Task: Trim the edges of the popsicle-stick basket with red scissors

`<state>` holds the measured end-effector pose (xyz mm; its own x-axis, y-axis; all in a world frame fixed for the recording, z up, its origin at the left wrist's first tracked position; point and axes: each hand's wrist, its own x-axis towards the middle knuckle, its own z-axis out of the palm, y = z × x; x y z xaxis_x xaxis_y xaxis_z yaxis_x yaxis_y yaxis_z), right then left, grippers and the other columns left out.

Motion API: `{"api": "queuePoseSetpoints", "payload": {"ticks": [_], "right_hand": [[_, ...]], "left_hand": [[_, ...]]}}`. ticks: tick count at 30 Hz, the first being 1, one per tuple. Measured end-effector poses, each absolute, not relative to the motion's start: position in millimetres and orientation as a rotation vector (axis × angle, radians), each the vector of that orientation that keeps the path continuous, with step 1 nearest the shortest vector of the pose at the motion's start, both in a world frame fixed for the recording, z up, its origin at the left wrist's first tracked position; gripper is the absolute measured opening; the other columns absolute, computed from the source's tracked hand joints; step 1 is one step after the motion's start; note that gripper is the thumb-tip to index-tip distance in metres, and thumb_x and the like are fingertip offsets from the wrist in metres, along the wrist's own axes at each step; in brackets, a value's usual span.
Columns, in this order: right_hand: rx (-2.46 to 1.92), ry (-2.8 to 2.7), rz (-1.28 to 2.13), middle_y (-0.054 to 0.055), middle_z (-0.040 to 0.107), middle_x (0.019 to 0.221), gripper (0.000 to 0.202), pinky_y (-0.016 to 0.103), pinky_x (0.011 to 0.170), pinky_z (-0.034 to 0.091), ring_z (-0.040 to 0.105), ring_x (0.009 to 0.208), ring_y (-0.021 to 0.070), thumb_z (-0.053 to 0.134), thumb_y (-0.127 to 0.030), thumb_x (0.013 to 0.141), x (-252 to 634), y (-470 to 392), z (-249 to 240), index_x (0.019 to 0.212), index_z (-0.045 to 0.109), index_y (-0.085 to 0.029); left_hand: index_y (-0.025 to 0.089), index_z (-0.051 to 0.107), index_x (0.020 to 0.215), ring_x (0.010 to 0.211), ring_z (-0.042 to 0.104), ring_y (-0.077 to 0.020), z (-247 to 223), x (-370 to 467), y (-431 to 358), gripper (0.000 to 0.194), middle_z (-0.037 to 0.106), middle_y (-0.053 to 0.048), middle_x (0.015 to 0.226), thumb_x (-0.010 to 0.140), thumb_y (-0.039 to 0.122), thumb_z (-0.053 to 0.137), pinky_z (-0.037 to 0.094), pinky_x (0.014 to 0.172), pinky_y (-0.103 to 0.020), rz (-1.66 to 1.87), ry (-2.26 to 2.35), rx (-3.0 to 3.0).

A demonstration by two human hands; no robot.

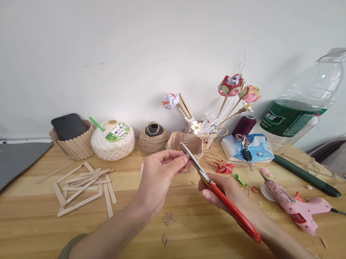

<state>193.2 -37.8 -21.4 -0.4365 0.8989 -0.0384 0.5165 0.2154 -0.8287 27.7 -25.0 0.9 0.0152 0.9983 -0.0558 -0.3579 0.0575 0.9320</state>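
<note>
Near the middle of the table my left hand (160, 174) is closed in a pinch, thumb against forefinger. Whatever lies between those fingertips is too small to make out. My right hand (225, 190) grips red-handled scissors (234, 211), whose blades point up and left, right beside the pinching fingers. Just behind both hands stands a small brown basket (184, 140), partly hidden by my left hand. On the wood below lie a small twine loop flower (169, 219) and a little twine piece (165, 240).
Craft sticks (84, 185) lie at left, before a stick holder (78, 145) with a phone. A white coconut (113, 142), twine ball (153, 140) and paper flowers (231, 85) line the wall. At right are a pink glue gun (296, 208), green pen-like stick (308, 177) and large bottle (303, 94).
</note>
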Motion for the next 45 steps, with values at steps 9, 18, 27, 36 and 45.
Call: {"api": "queuePoseSetpoints", "payload": {"ticks": [9, 18, 27, 36, 45], "right_hand": [[-1.276, -2.056, 1.122, -0.003, 0.040, 0.063, 0.050, 0.023, 0.051, 0.027, 0.034, 0.058, 0.0114, 0.043, -0.065, 0.077, 195.7, -37.8, -18.9, 0.071, 0.046, -0.016], [-1.263, -2.050, 1.123, -0.003, 0.039, 0.063, 0.047, 0.023, 0.051, 0.026, 0.033, 0.058, 0.0116, 0.044, -0.063, 0.077, 195.4, -37.8, -19.2, 0.071, 0.046, -0.016], [-1.357, -2.026, 1.094, -0.005, 0.032, 0.061, 0.045, 0.023, 0.048, 0.021, 0.027, 0.055, 0.0105, 0.047, -0.062, 0.075, 194.1, -37.8, -22.8, 0.065, 0.038, -0.019], [-1.385, -1.993, 1.098, -0.005, 0.028, 0.060, 0.044, 0.023, 0.048, 0.019, 0.024, 0.055, 0.0100, 0.052, -0.059, 0.074, 193.9, -39.0, -23.0, 0.062, 0.035, -0.020], [-1.410, -1.988, 1.081, -0.006, 0.027, 0.059, 0.045, 0.023, 0.047, 0.018, 0.023, 0.055, 0.0099, 0.053, -0.059, 0.073, 194.2, -37.5, -24.2, 0.061, 0.033, -0.020]], "left_hand": [[0.014, 0.064, 0.065, 0.063, 0.059, -0.0083, -8.9, 30.9, -26.6, 0.004, 0.066, 0.000, 0.063, 0.067, 0.016, 0.067, 0.047, 0.064, -0.021, 1.409, 0.951, 0.920], [0.013, 0.065, 0.065, 0.060, 0.057, -0.0071, -8.8, 33.9, -28.0, 0.005, 0.066, 0.001, 0.062, 0.066, 0.016, 0.068, 0.047, 0.064, -0.020, 1.418, 0.945, 0.837], [0.012, 0.065, 0.065, 0.061, 0.057, -0.0076, -7.0, 34.0, -27.5, 0.006, 0.066, 0.000, 0.062, 0.064, 0.016, 0.069, 0.047, 0.065, -0.021, 1.411, 0.917, 0.794], [0.012, 0.065, 0.065, 0.061, 0.057, -0.0077, -7.1, 33.6, -29.1, 0.006, 0.066, 0.000, 0.062, 0.065, 0.016, 0.069, 0.046, 0.065, -0.021, 1.415, 0.919, 0.796], [0.013, 0.065, 0.065, 0.061, 0.058, -0.0074, -7.3, 32.5, -29.9, 0.005, 0.066, 0.001, 0.061, 0.066, 0.016, 0.068, 0.047, 0.065, -0.020, 1.424, 0.916, 0.807]]}}
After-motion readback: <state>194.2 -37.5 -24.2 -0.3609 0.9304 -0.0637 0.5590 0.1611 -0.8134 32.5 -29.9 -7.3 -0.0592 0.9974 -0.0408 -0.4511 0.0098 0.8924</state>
